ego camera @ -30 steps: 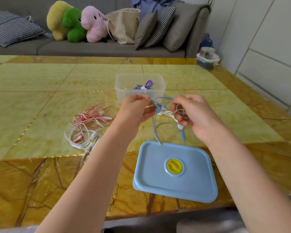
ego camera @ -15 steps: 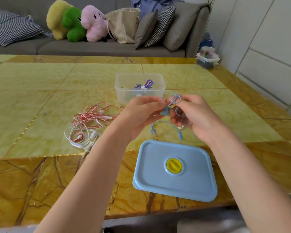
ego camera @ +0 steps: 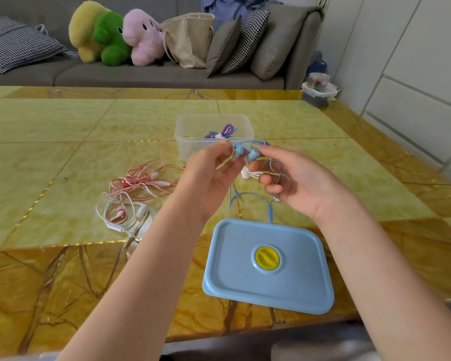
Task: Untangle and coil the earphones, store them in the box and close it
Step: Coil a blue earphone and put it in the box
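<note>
Pinching blue earphones between both hands above the counter.
Left hand and right hand each grip an earbud; the cord dangles toward the blue lid, the open box just behind.

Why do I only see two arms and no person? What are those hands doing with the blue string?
The camera sits on the person's head and looks down, so you see only their own arms reaching forward. The left hand and the right hand both pinch a pair of blue wired earphones; part of the wire hangs down between them. They are held above a yellow-green marble table. On it lie a tangle of pink-and-white earphones, a white pair with red earbuds, and a flat light-blue plastic lid with a yellow knob. Behind the hands stands an open clear plastic box with a purple coiled pair already inside. Far back is a grey sofa with plush toys.
</note>
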Motion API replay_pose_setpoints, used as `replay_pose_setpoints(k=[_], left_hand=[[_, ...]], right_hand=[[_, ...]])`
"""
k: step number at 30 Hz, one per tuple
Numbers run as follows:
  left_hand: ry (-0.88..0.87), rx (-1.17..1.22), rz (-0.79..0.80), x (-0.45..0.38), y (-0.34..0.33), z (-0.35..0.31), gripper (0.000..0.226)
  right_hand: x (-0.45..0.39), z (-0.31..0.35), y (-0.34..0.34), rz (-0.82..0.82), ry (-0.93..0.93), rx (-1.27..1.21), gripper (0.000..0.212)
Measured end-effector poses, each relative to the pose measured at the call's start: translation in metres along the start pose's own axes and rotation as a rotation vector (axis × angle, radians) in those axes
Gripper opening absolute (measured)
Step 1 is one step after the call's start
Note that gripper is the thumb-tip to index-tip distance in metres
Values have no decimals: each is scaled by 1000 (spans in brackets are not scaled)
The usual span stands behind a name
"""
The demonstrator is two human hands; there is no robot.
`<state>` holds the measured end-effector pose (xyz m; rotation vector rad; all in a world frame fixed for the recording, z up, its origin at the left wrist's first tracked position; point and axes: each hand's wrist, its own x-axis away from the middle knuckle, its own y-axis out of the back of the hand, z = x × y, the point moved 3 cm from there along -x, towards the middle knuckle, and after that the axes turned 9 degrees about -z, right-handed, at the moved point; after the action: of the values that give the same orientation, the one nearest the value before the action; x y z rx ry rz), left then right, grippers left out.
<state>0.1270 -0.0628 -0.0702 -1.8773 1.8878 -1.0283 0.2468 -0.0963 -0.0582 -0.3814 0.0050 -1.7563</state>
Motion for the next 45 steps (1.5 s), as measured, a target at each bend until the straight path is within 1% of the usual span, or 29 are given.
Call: replay_pose_setpoints(k=[2, 3, 4, 6, 8, 10, 13, 16, 19, 23, 24, 26, 28, 30, 31, 34, 36, 38, 39, 42, 45], left_hand=[[49, 22, 8, 2, -2, 1, 10], [61, -7, 25, 4, -4, 0, 11], [48, -82, 41, 5, -5, 0, 13], [-29, -308, 62, 5, -4, -2, 17], [-72, -439, 53, 5, -1, -4, 16], [-72, -455, 37, 4, 3, -6, 13], [-70, -417, 33, 3, 5, -8, 9], [-121, -490, 40, 5, 5, -9, 13], [-171, -565, 46, 8, 4, -8, 18], [-305, -710, -59, 5, 5, -11, 19], [-328, -712, -83, 3, 5, -11, 19], [-322, -641, -93, 4, 4, -11, 19], [-275, -543, -87, 5, 3, -12, 18], [-245, -458, -112, 3, 5, -14, 17], [-254, -455, -141, 1, 7, -16, 18], [-358, -650, -251, -6, 15, -21, 19], [-420, -753, -278, -6, 17, -24, 15], [-466, -825, -243, -2, 15, -26, 14], [-465, -837, -199, -1, 13, -26, 15], [-333, -828, -17, 6, 4, -19, 20], [-271, -834, 103, 9, -1, -9, 14]], right_hand=[[-1, 0, 1, -7, -37, -94, 15], [-1, -1, 2, -24, -41, -128, 14], [-3, -1, 4, -48, -39, -149, 14], [-5, 0, 9, -100, -25, -159, 15], [-6, 1, 12, -123, 3, -123, 15], [-6, 2, 12, -122, 49, -51, 12], [-4, 2, 12, -106, 105, 37, 10], [-4, 2, 11, -57, 133, 61, 6], [-2, 3, 7, 3, 158, 134, 5], [1, 4, 5, 12, 176, 199, 11], [1, 4, 5, 9, 173, 202, 11], [0, 4, 5, 16, 170, 218, 10], [0, 2, 5, 31, 162, 246, 8], [0, 1, 5, 30, 148, 278, 8], [0, 1, 6, 16, 143, 288, 8], [-2, 2, 9, -50, 144, 269, 8], [-1, 4, 10, -70, 156, 253, 8], [0, 4, 9, -67, 169, 252, 11], [0, 4, 8, -63, 176, 256, 11], [1, 4, 5, -49, 201, 278, 13], [2, 5, 4, -12, 225, 289, 15]])
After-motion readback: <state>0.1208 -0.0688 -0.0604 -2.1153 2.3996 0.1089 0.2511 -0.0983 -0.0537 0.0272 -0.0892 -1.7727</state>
